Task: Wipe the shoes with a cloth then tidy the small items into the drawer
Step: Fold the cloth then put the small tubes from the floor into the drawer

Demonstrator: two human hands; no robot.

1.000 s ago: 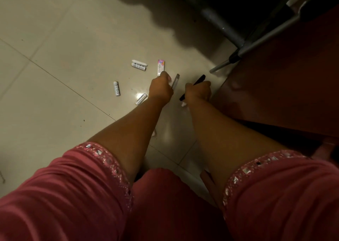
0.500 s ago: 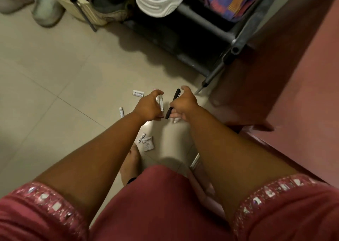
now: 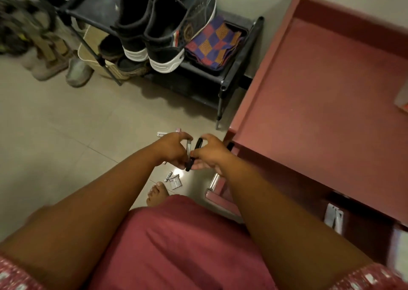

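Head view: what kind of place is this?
Likely a home entryway or bedroom corner: a black shoe rack holding dark sneakers and a folded checked cloth against the wall, a tiled floor, and a reddish cabinet beside it.

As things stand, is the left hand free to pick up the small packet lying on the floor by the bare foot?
Probably not yet: the left hand already holds a slim pale item, though nothing lies over the packet on the floor.

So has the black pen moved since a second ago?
Yes. The black pen, held in the right hand, has drawn back from the shoe rack's foot, toward the person.
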